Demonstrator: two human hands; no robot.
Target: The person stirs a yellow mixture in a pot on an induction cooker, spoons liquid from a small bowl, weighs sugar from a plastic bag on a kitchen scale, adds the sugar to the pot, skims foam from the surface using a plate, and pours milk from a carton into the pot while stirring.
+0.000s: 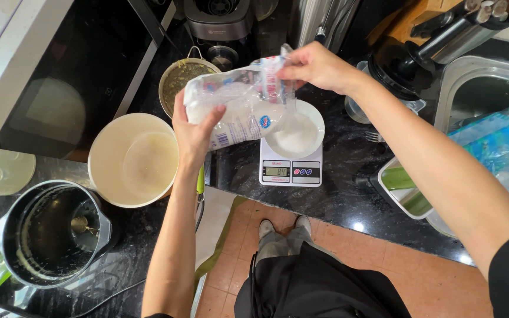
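both hands tilt a sugar bag (237,106) over a bowl (297,136), mid-frame.
cream bucket (132,159) left; left hand (194,131) grips bag's base, right hand (313,66) pinches its top; bag clear, white-filled.

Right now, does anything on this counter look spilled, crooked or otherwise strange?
No spill shows. The left hand and right hand tilt a plastic bag of white powder over the white bowl on the kitchen scale. The scale sits close to the counter's front edge, which looks a little precarious.

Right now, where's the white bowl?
Head view, centre: the white bowl sits on the small kitchen scale on the black counter, under the tilted plastic bag.
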